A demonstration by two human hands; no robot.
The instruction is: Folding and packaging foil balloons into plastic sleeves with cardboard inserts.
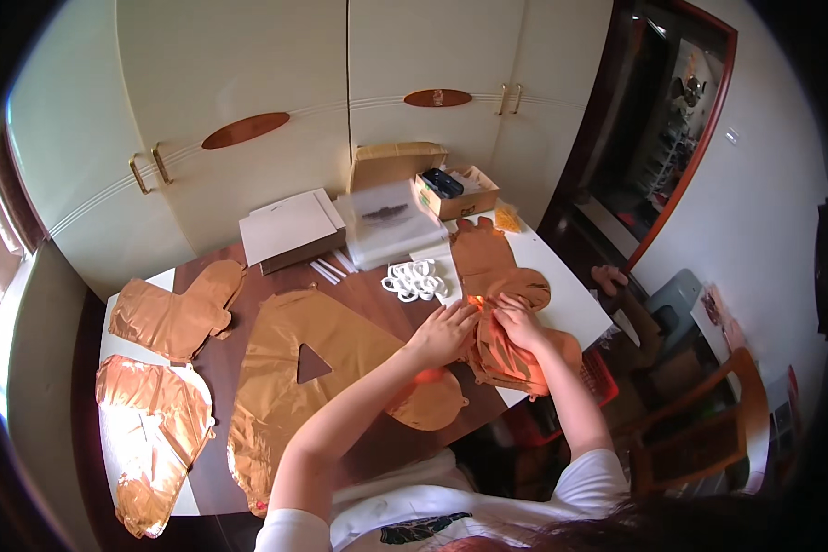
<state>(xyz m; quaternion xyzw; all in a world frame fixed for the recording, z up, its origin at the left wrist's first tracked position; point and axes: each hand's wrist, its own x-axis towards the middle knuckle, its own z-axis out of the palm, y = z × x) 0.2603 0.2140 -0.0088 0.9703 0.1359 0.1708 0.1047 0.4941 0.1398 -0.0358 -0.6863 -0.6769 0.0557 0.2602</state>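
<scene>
On the surface (570,304), one foil balloon (179,400) is laid front left, a second balloon (161,317) behind; a third balloon (271,400) centrally; a fourth balloon (515,370) right. Rings (414,280) are placed before a plastic bag (391,235).

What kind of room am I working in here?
Probably a room in a home: tall cream cabinets with brass handles line the wall, a brown wooden chair stands to the right, and flat copper-coloured foil balloons cover much of a brown-and-white table.
</scene>
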